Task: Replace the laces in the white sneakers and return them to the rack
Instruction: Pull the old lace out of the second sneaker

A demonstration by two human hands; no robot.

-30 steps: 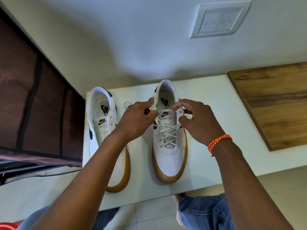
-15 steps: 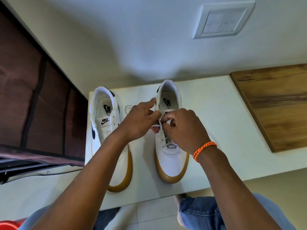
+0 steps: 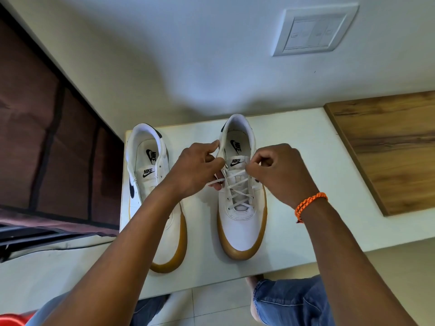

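Note:
Two white sneakers with gum soles stand side by side on a white table (image 3: 202,260), toes toward me. The right sneaker (image 3: 242,222) carries a white lace (image 3: 237,194) crossed through its eyelets. My left hand (image 3: 195,168) holds this shoe's left collar with the thumb, its fingers pinching the lace's left end. At the top right eyelets, my right hand (image 3: 280,170) pinches the lace's other end. The left sneaker (image 3: 153,165) shows no lace, and my left forearm covers its front part.
A wooden board (image 3: 390,147) lies on the table at the right. A dark brown cloth-covered unit (image 3: 47,137) stands close on the left. A switch plate (image 3: 313,29) is on the wall behind. My knees in jeans (image 3: 292,302) are under the table's front edge.
My right hand moved from over the tongue out to the shoe's right side, drawing the lace across. The left hand stayed at the left collar.

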